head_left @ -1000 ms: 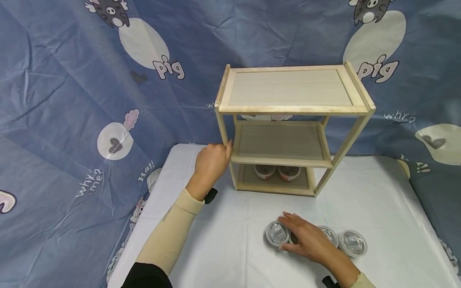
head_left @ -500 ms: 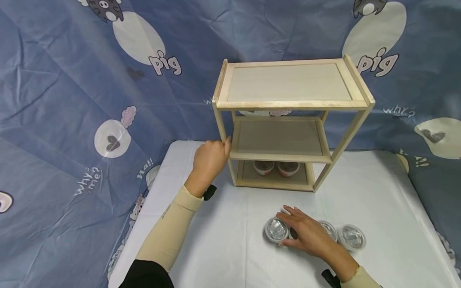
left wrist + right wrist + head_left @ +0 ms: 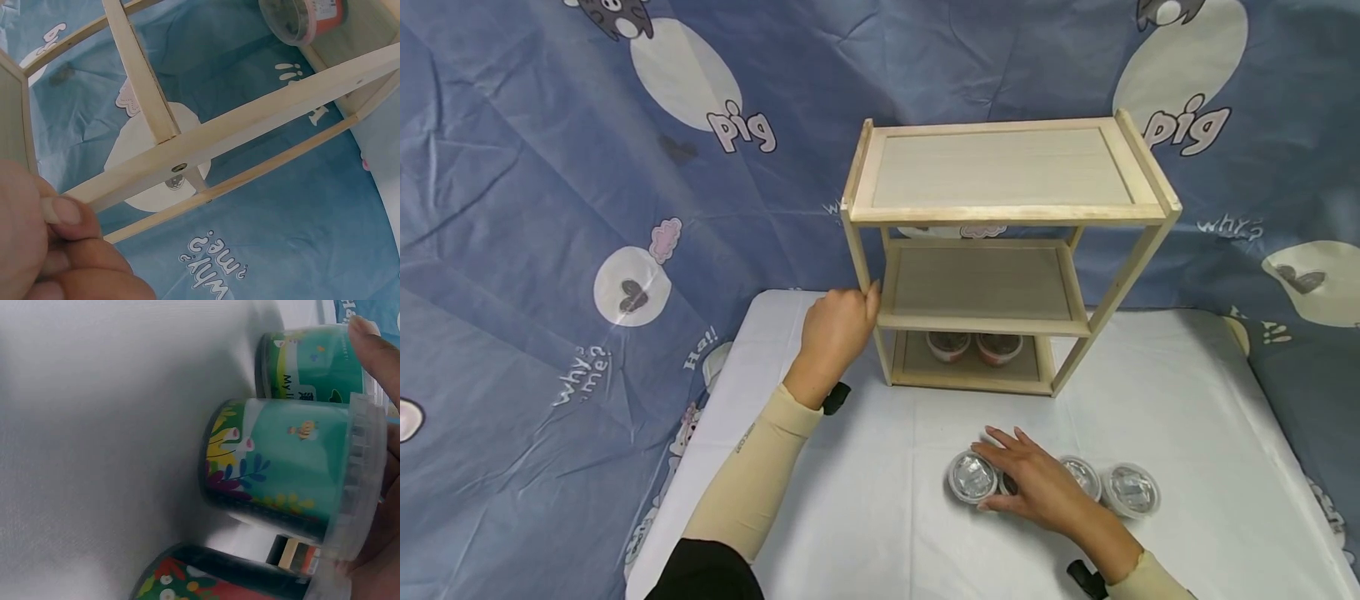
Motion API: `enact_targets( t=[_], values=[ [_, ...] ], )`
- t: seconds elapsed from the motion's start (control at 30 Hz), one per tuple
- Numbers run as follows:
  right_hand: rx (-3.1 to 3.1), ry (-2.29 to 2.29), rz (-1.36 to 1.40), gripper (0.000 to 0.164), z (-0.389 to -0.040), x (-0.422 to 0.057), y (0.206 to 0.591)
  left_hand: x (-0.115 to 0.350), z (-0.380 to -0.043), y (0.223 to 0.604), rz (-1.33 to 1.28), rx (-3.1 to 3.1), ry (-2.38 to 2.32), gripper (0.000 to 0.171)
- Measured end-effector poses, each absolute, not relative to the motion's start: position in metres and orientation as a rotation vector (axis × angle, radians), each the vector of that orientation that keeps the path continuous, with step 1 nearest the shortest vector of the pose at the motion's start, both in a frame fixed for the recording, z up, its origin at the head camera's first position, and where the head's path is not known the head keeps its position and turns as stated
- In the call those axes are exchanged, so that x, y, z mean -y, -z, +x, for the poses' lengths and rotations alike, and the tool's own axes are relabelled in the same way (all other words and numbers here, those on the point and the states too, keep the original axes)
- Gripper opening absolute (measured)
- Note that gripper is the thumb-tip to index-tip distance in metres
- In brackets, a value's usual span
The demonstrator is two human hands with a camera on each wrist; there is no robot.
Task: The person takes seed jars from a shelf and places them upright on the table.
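Observation:
My left hand [image 3: 838,327] grips the left front post of a small three-tier wooden shelf [image 3: 992,167]; in the left wrist view, curled fingers [image 3: 65,212] lie at the post. Over a row of lidded plastic tubs on the white cloth, my right hand [image 3: 1037,483] holds the leftmost tub [image 3: 972,477] by its rim between thumb and fingers. A second tub [image 3: 281,462], with a teal flowered label, is mostly under the palm. Right of the hand stand two more tubs, one partly covered [image 3: 1084,481] and one in full view [image 3: 1131,490].
Two tubs with dark contents, a left one [image 3: 948,346] and a right one [image 3: 999,348], sit on the bottom tier. A blue patterned cloth [image 3: 790,100] hangs behind the shelf. In the right wrist view, a red-labelled tub [image 3: 206,578] stands at the lower edge.
The head view has shifted slightly, so the scene sits higher in it. Both hands stay in nearly the same places on the shelf post and the tub.

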State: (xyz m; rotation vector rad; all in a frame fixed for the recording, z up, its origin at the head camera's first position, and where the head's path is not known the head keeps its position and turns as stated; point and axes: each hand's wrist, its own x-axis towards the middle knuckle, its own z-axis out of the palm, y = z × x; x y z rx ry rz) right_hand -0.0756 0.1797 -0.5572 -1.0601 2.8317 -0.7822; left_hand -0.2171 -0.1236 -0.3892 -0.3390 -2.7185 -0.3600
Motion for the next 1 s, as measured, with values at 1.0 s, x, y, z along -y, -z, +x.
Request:
enact_targets(
  t=[1.0],
  values=[
    [-2.833,0.752,-1.041,0.074,-0.0776,-0.1816,0.5516,0.1234,-0.2172,0.3887,-0.335,2.711,0.335,0.063]
  ],
)
